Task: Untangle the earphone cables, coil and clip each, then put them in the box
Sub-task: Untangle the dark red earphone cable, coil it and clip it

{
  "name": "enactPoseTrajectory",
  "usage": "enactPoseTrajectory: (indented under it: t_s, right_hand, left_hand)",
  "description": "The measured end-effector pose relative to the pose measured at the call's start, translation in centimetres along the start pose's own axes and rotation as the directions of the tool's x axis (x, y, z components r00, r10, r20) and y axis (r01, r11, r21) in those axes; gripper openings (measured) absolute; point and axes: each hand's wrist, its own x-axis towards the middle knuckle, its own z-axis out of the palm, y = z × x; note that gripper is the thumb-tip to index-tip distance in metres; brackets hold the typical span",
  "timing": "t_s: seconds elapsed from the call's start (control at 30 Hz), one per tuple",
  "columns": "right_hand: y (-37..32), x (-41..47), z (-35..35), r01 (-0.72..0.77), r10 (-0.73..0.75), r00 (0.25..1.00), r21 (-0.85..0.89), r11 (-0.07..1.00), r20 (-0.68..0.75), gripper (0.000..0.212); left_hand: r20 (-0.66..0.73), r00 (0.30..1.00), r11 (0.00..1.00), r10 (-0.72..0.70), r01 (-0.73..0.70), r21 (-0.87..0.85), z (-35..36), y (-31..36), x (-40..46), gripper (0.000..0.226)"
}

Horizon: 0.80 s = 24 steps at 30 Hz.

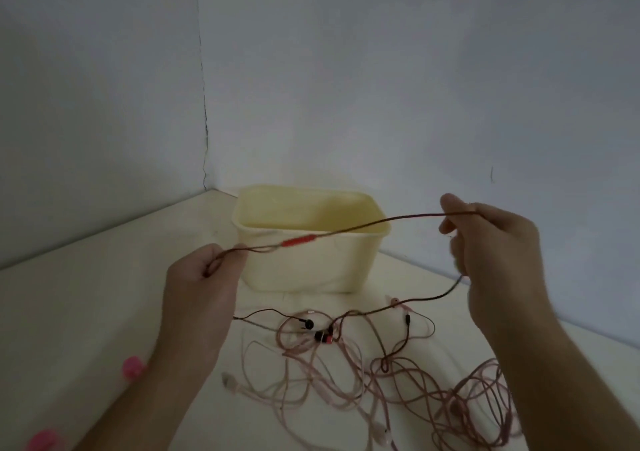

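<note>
**Dark cable drawn taut above the tangle**

Pink cables (398,381) are seen heaped nearest the camera, looped over one another on the pale counter (86,312), with a pair of dark earbuds (320,334) lying among the loops. Two pink clips (133,367) are left at the near left, beside the left forearm. Above the heap, a dark red cable (363,227) is stretched between both hands, its long axis running left to right and rising slightly toward the right. On that span, a red inline piece (298,241) is carried closer to the left hand (204,277) than to the right. The left hand's fingers are curled round the cable's end; the right hand (491,242) has the cable pinched between thumb and fingers, held higher and further out. From the right hand, the slack is dropped down and leftward into the tangle, where it is crossed by pink loops. That trailing run is judged the key relation: it lies below and left of the right hand, so a freeing pull would likely be made up and away from the heap. Behind the span, the yellow box (311,260) is standing open; nothing can be seen inside it.
</note>
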Motion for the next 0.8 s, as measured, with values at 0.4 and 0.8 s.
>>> enactPoseTrajectory:
  t_s: [0.4,0.8]
  right_hand:
    - [-0.2,-1.6,1.9,-0.072,0.032,0.831,0.051,0.996,0.555,0.025]
    - [-1.0,-3.7,3.4,0.344,-0.076,0.679,-0.224,0.912,0.730,0.024]
  left_hand:
    - [0.206,0.973,0.783,0.102,-0.207,0.587,0.8,-0.9,-1.4,0.049]
    - [0.458,0.888,0.936,-0.024,0.181,-0.301,1.5,0.8,-2.3,0.046]
